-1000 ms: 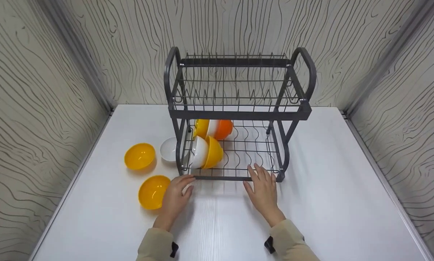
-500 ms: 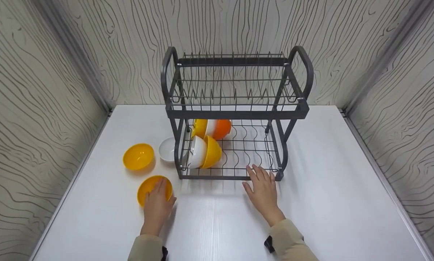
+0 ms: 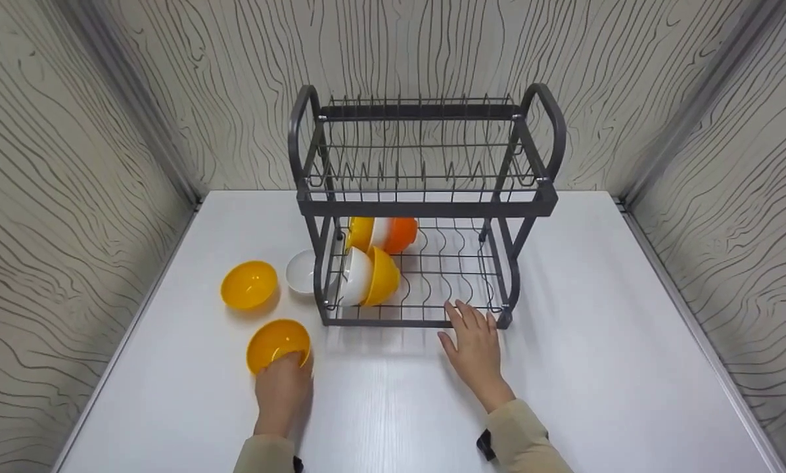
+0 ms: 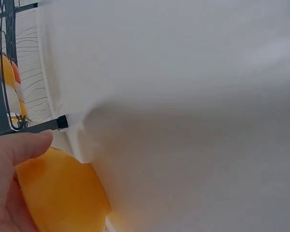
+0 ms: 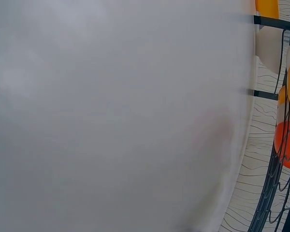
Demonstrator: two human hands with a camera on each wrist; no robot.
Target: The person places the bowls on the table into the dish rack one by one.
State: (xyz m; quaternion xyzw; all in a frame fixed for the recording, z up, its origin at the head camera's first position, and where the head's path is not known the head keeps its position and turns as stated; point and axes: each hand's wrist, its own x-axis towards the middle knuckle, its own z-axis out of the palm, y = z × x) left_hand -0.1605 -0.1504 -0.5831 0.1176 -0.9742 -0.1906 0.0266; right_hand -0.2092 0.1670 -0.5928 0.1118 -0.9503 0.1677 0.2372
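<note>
My left hand (image 3: 281,393) pinches the near rim of a yellow bowl (image 3: 268,341), with fingers inside it. In the left wrist view the thumb lies against the outside of that bowl (image 4: 67,193). With loosely extended fingers, my right hand (image 3: 477,355) rests at the front rail of a dark two-tier dish rack (image 3: 426,209). On the rack's lower tier, at the left, a white bowl (image 3: 355,281) and a yellow bowl (image 3: 385,276) stand on edge in front. Behind them are a yellow (image 3: 360,231), a white (image 3: 380,232) and an orange bowl (image 3: 403,235).
Another yellow bowl (image 3: 248,286) sits left of the rack on the white table (image 3: 597,341). A white bowl (image 3: 300,270) is beside it, partly behind the rack's left leg. Patterned panels (image 3: 419,52) enclose the table at the back and sides.
My left hand has left the rack's front left corner, moved left over the nearer yellow bowl, then drawn back to grip its near rim. My right hand has stayed at the rail.
</note>
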